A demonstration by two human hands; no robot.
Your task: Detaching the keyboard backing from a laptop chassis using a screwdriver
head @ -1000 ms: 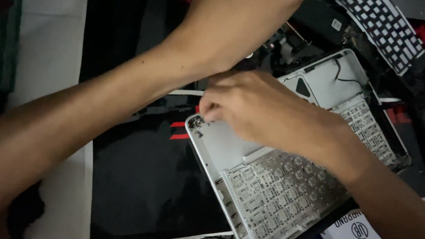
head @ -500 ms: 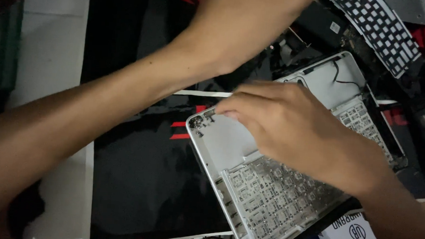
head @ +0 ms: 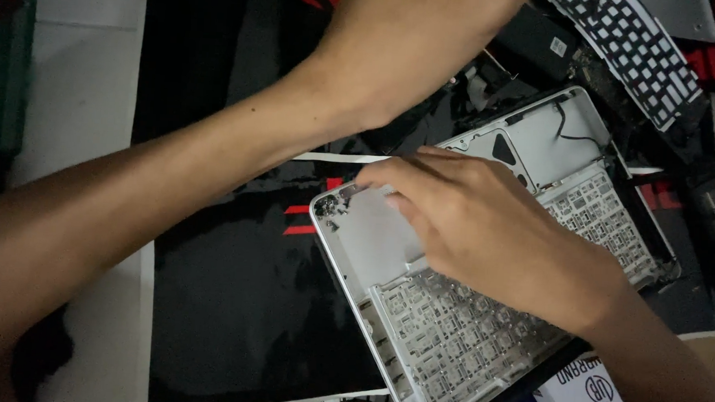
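Resting my right hand (head: 494, 233) flat on the upturned laptop case (head: 448, 336) steadies it on the black mat (head: 238, 301), fingers (head: 400, 175) loosely spread, gripping nothing; my left hand is hidden, grip unknowable

An electronics repair bench: a gutted laptop shell (head: 484, 273), loose keyboard frame (head: 634, 52), scattered parts.
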